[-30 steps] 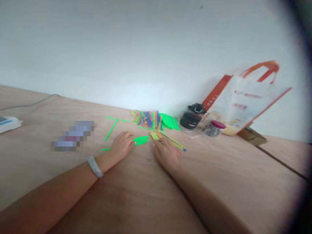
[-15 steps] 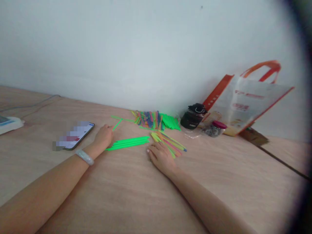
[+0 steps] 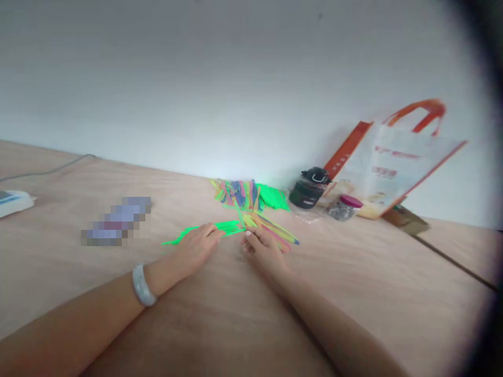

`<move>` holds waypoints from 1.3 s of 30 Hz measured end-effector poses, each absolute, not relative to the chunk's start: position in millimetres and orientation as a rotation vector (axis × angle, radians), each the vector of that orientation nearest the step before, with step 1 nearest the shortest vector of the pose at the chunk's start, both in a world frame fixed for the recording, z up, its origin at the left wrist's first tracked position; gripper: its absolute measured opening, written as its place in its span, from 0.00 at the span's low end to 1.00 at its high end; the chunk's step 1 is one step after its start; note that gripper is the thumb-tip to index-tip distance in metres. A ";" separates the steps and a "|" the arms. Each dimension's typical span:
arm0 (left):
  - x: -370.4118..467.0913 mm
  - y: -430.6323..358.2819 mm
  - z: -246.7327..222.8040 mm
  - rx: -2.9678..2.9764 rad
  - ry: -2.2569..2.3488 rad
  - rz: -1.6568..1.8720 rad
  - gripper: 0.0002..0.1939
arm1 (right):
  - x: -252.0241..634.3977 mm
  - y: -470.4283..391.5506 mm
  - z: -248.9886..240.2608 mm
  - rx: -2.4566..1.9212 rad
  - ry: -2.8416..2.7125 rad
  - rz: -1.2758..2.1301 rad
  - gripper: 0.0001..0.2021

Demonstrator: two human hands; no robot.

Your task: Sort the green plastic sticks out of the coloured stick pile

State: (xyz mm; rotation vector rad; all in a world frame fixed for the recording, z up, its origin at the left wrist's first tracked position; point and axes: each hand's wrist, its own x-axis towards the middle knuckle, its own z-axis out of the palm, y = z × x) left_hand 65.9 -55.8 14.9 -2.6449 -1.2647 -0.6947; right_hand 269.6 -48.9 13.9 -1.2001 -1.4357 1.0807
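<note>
Thin bright green sticks [image 3: 228, 228] lie in a loose row on the table, partly covered by my left hand [image 3: 199, 245]. The fingers of that hand are bent together over the row, closed on its near edge. My right hand [image 3: 264, 252] is closed in a pinch around the lower end of a single green stick [image 3: 240, 213], which tilts up and away from the fingertips. Behind and beside the right hand, yellow, pink and other coloured sticks [image 3: 280, 230] fan out on the table. A larger pile of mixed coloured sticks [image 3: 236, 193] lies near the wall.
More green sticks [image 3: 273, 197] are bundled at the pile's right. Farther right stand a black bottle [image 3: 308, 191], a jar with a magenta lid [image 3: 345, 208] and a white and orange bag [image 3: 396, 167]. A blurred-out phone [image 3: 118, 222] and a white device [image 3: 15, 203] are at left.
My left hand has moved right, onto the row of green sticks, and no longer holds up a stick. My right hand now pinches a raised green stick.
</note>
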 end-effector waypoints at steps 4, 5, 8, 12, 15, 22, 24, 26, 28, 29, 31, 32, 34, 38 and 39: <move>70.9 -60.4 8.3 -2.677 -1.216 -0.703 0.12 | 252.5 -62.8 11.6 -1.151 -1.555 1.204 0.13; 72.1 -61.4 6.5 -2.681 -1.208 -0.715 0.13 | 249.5 -65.4 11.5 -1.151 -1.568 1.211 0.12; 74.9 -63.8 2.9 -2.704 -1.182 -0.729 0.14 | 245.0 -69.8 11.7 -1.179 -1.581 1.191 0.13; 77.6 -65.4 5.1 -2.676 -1.253 -0.731 0.15 | 246.3 -68.1 13.0 -1.224 -1.626 1.124 0.17; 77.7 -65.0 9.7 -2.678 -1.319 -0.728 0.15 | 254.8 -59.4 15.9 -1.239 -1.685 1.011 0.17; 66.1 -46.1 12.5 -2.674 -1.431 -0.611 0.15 | 307.0 -21.6 19.3 -1.606 -1.815 0.215 0.15; 65.0 -39.6 11.0 -2.682 -1.398 -0.535 0.14 | 316.4 -17.1 15.4 -1.712 -1.914 0.002 0.14; 63.6 -36.0 9.3 -2.670 -1.404 -0.507 0.14 | 320.4 -16.5 10.9 -1.775 -1.993 -0.173 0.14; 59.0 -35.6 7.5 -2.651 -1.425 -0.540 0.14 | 322.8 -17.3 7.9 -1.785 -2.039 -0.302 0.15; 54.9 -36.3 6.5 -2.642 -1.439 -0.573 0.15 | 324.7 -17.5 7.2 -1.770 -2.049 -0.344 0.16; 43.4 -38.5 4.4 -2.611 -1.494 -0.631 0.18 | 331.3 -16.8 6.8 -1.705 -2.028 -0.383 0.16; 36.7 -39.5 3.4 -2.590 -1.535 -0.644 0.20 | 336.1 -15.7 6.7 -1.668 -2.006 -0.380 0.16; 23.8 -40.6 2.0 -2.551 -1.609 -0.646 0.22 | 346.9 -12.2 5.7 -1.621 -1.946 -0.345 0.16; 11.8 -40.6 3.8 -2.559 -1.648 -0.653 0.16 | 362.1 -4.7 0.6 -1.653 -1.840 -0.230 0.18; 12.1 -40.8 5.1 -2.562 -1.652 -0.646 0.15 | 363.1 -3.8 -0.5 -1.660 -1.831 -0.211 0.18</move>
